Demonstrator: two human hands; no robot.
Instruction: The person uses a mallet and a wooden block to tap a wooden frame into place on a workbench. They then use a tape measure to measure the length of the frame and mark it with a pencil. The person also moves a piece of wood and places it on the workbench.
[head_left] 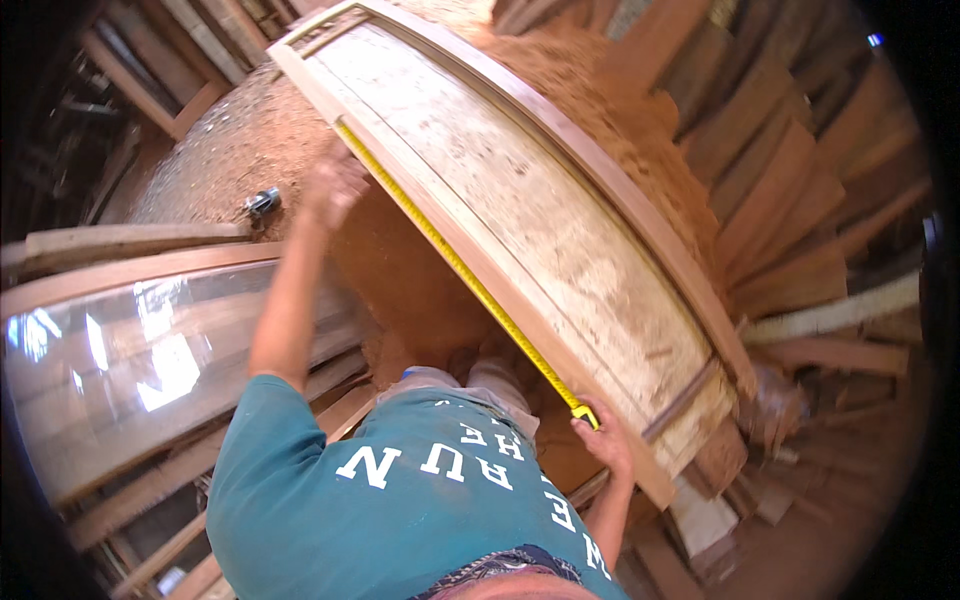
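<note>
A yellow tape measure (460,268) is drawn out along the near edge of a long wooden frame (492,262). Its case is in my right hand (608,442), closed around it beside the frame's lower right end. Close to the far end of the blade is my left hand (338,186), blurred, next to the frame's near edge. Whether those fingers grip anything cannot be made out. A pale, worn panel (520,210) lies between the frame's long rails.
To my left, a glossy glazed panel (150,345) leans over wooden boards. A small dark tool (263,202) rests on sawdust-covered ground (235,150). Stacked planks (790,190) fill the right side, with more timber (170,60) at the upper left.
</note>
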